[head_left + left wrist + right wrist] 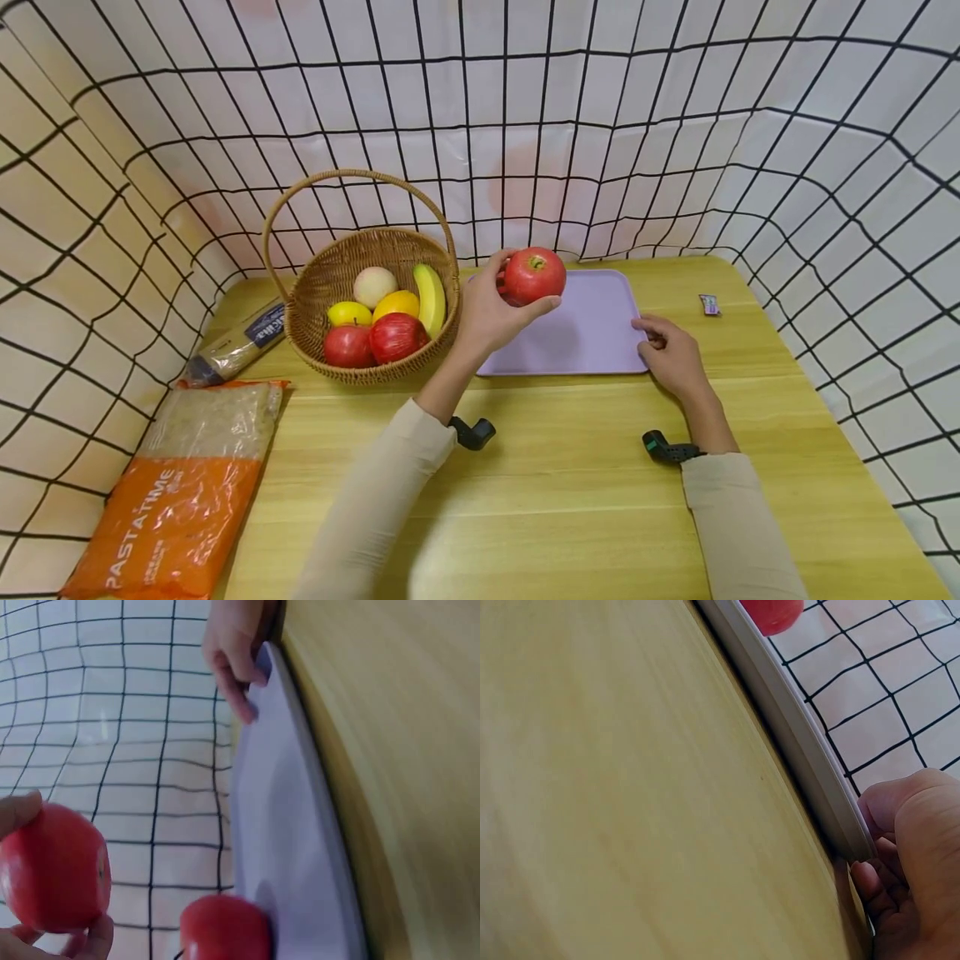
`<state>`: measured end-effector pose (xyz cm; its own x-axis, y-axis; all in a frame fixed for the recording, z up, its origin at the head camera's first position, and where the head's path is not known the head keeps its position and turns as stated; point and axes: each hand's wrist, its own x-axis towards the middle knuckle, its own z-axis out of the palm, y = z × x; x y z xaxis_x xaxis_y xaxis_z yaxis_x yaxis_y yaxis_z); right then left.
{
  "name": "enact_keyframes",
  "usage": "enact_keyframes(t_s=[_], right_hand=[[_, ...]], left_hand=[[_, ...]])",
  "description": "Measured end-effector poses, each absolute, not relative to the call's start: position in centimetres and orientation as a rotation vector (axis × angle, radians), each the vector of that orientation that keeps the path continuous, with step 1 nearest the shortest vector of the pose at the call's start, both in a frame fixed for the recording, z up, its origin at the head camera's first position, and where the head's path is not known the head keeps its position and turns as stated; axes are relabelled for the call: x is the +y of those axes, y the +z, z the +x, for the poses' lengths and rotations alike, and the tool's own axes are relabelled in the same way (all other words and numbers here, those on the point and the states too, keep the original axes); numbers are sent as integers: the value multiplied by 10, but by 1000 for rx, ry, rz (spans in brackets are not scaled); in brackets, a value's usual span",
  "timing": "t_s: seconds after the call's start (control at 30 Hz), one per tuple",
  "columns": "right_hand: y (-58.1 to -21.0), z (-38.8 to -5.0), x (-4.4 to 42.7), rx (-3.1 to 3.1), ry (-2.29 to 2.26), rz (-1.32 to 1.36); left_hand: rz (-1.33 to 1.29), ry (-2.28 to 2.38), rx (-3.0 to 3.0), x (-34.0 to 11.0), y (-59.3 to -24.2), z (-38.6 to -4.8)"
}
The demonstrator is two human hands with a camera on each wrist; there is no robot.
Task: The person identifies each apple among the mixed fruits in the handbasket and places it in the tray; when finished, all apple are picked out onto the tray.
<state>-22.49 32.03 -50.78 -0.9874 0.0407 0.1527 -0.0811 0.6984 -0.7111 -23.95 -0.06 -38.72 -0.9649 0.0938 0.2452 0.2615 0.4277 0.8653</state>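
My left hand [498, 312] grips a red round fruit [535, 275] above the left half of a lilac tray [592, 333]. A small star-shaped crown tops the fruit; tomato or pomegranate, I cannot tell. In the left wrist view, thumb and fingers lie around the held fruit [56, 870], and a second red fruit [225, 930] shows low beside the tray's surface. My left hand mostly hides that one in the head view. At the tray's right edge, my right hand [675, 358] pinches the rim [810, 742], thumb above and curled fingers beneath.
Left of the tray stands a wicker basket [360, 375] with apples, a banana, lemon, orange and peach. Two food packs, an orange pasta bag [180, 500] and a clear bag [240, 342], lie farther left. A small sachet [709, 305] lies at right. Black-gridded cloth surrounds the table.
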Motion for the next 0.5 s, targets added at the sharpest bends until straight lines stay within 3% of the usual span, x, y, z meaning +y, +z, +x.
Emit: enact_keyframes(t_s=[0.5], right_hand=[[-505, -224, 320, -2765, 1169, 30]], left_hand=[[-303, -1768, -2492, 50, -419, -256]])
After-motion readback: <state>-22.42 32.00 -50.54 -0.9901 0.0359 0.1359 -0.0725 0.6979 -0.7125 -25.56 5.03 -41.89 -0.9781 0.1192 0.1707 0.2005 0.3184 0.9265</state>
